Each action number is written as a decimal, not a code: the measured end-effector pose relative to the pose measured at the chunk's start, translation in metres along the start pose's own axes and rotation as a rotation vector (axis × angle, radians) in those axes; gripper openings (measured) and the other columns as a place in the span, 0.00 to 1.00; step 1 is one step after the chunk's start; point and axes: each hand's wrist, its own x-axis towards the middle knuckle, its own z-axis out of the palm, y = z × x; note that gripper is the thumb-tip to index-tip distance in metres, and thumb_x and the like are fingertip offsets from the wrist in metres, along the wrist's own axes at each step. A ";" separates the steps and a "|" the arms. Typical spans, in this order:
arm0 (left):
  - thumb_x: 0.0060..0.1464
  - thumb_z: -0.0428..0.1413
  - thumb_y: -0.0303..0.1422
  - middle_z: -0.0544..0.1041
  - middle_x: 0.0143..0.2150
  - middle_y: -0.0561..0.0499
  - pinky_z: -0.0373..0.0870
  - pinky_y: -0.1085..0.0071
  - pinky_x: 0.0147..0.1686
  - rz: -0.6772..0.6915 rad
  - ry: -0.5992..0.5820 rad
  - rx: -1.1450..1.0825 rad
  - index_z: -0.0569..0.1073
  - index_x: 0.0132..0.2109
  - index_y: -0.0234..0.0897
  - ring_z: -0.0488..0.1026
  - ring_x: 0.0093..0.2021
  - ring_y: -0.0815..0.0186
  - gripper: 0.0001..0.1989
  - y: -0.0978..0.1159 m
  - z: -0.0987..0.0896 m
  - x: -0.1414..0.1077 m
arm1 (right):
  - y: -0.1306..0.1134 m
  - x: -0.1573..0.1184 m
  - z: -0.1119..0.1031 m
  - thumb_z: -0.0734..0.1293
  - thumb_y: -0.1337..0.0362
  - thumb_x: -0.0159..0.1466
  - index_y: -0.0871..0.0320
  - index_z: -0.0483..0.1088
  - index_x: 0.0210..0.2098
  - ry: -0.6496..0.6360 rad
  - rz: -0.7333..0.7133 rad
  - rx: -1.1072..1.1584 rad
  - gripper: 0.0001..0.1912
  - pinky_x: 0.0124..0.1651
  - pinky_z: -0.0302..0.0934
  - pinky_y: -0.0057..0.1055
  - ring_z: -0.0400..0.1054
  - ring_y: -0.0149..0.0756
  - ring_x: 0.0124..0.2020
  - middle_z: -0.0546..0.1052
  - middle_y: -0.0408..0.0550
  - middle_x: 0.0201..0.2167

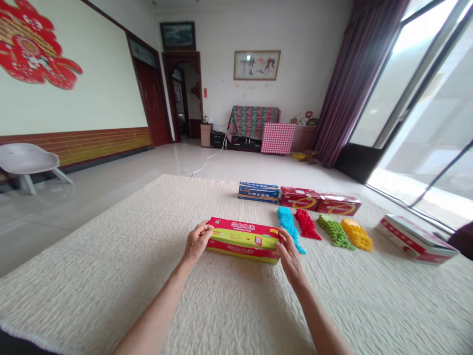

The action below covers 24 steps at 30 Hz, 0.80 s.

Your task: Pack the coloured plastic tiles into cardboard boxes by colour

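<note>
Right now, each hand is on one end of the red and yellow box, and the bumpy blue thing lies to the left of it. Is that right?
Not quite: the bumpy blue thing lies to the right of the red and yellow box, as the head view shows. The left hand and right hand are each on one end.

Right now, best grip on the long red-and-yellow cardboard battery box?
Probably grip the box at both short ends, one hand each, from the near side. It runs left to right, so its ends face outward; the left hand and right hand hold there. A bright blue bumpy strip lies by the right end, so avoid sweeping in there.
</note>
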 end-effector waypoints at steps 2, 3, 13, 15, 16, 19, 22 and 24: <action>0.48 0.54 0.38 0.74 0.53 0.43 0.67 0.65 0.52 -0.004 -0.003 0.009 0.76 0.40 0.35 0.69 0.55 0.56 0.15 0.004 -0.002 -0.003 | 0.000 -0.007 0.002 0.61 0.49 0.61 0.55 0.56 0.59 0.030 0.106 0.069 0.30 0.50 0.64 0.40 0.61 0.45 0.57 0.66 0.56 0.57; 0.49 0.54 0.39 0.74 0.53 0.42 0.69 0.65 0.49 -0.010 -0.014 0.015 0.74 0.46 0.35 0.70 0.54 0.56 0.18 0.005 -0.004 -0.006 | 0.001 -0.012 0.002 0.61 0.48 0.61 0.55 0.56 0.59 0.049 0.141 0.077 0.31 0.50 0.64 0.39 0.61 0.44 0.57 0.65 0.56 0.57; 0.50 0.57 0.38 0.79 0.42 0.44 0.69 0.67 0.43 -0.099 -0.178 0.338 0.71 0.49 0.34 0.76 0.44 0.58 0.19 -0.002 -0.008 -0.026 | 0.018 -0.037 0.002 0.65 0.51 0.58 0.58 0.59 0.52 -0.002 0.104 -0.134 0.28 0.30 0.68 0.33 0.72 0.42 0.37 0.73 0.57 0.45; 0.50 0.57 0.37 0.80 0.40 0.45 0.69 0.69 0.41 -0.103 -0.156 0.377 0.72 0.45 0.35 0.76 0.42 0.59 0.16 -0.005 -0.007 -0.016 | 0.021 -0.031 0.008 0.64 0.53 0.58 0.58 0.58 0.53 -0.010 0.086 -0.178 0.27 0.26 0.66 0.32 0.71 0.39 0.31 0.74 0.57 0.44; 0.50 0.57 0.37 0.80 0.40 0.45 0.69 0.70 0.40 -0.108 -0.143 0.397 0.72 0.45 0.35 0.76 0.42 0.60 0.15 -0.007 -0.007 -0.008 | 0.023 -0.026 0.012 0.64 0.54 0.58 0.58 0.58 0.54 -0.023 0.076 -0.195 0.28 0.25 0.65 0.31 0.71 0.37 0.28 0.74 0.57 0.44; 0.51 0.57 0.38 0.80 0.38 0.45 0.68 0.71 0.38 -0.150 -0.078 0.493 0.73 0.45 0.36 0.77 0.40 0.60 0.15 -0.017 -0.011 0.027 | 0.026 -0.005 0.036 0.63 0.58 0.57 0.58 0.55 0.58 -0.089 0.060 -0.211 0.30 0.22 0.63 0.30 0.65 0.30 0.20 0.73 0.55 0.44; 0.51 0.57 0.39 0.80 0.37 0.47 0.68 0.71 0.36 -0.204 0.013 0.570 0.72 0.47 0.37 0.77 0.39 0.60 0.17 -0.033 -0.014 0.071 | 0.031 0.029 0.070 0.61 0.61 0.56 0.57 0.52 0.60 -0.182 0.057 -0.185 0.33 0.21 0.61 0.28 0.62 0.26 0.17 0.74 0.52 0.43; 0.53 0.55 0.39 0.80 0.42 0.46 0.68 0.72 0.39 -0.215 0.066 0.583 0.71 0.49 0.37 0.76 0.43 0.60 0.17 -0.044 -0.013 0.101 | 0.038 0.057 0.095 0.61 0.63 0.54 0.55 0.51 0.61 -0.211 0.021 -0.171 0.34 0.22 0.62 0.27 0.65 0.28 0.21 0.73 0.51 0.44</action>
